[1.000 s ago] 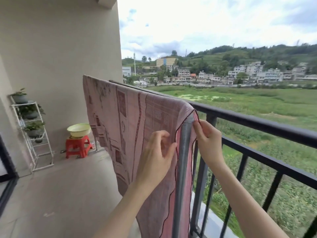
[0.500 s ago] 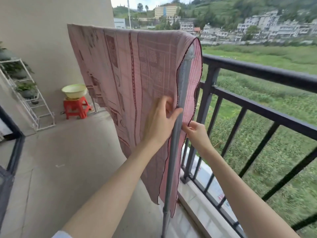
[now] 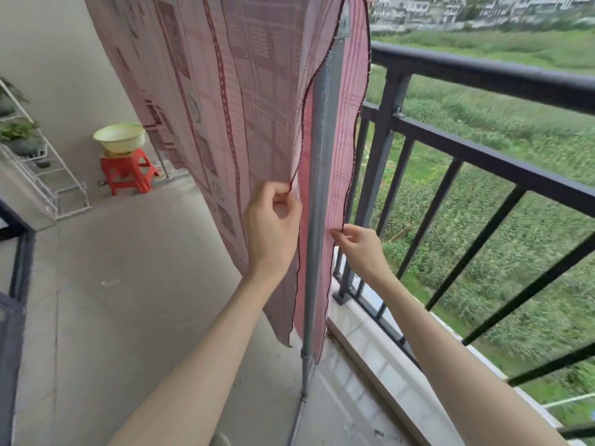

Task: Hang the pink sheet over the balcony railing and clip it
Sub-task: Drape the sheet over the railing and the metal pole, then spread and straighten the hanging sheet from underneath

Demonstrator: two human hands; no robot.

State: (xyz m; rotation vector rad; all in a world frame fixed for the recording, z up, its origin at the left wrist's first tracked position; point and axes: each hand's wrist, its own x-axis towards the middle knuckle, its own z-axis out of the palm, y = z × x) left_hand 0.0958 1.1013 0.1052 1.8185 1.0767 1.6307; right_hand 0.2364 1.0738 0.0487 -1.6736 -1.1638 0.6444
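Observation:
The pink patterned sheet (image 3: pixel 244 101) hangs draped over a rail at the top of the view, falling on both sides of a grey upright pole (image 3: pixel 317 194). My left hand (image 3: pixel 273 226) pinches the dark-trimmed edge of the near layer, just left of the pole. My right hand (image 3: pixel 360 249) pinches the trimmed edge of the far layer on the pole's right. The black balcony railing (image 3: pixel 483 72) runs just behind the sheet to the right. No clip shows.
A red stool (image 3: pixel 127 170) with a pale green basin (image 3: pixel 119 136) stands by the far wall. A white plant rack (image 3: pixel 35 156) is at the left. The pole's foot (image 3: pixel 302 410) stands on the concrete floor near the railing's kerb.
Both hands have slid down the sheet's edges from near the top to about mid-height. The view has tilted downward, so the rail top is out of frame.

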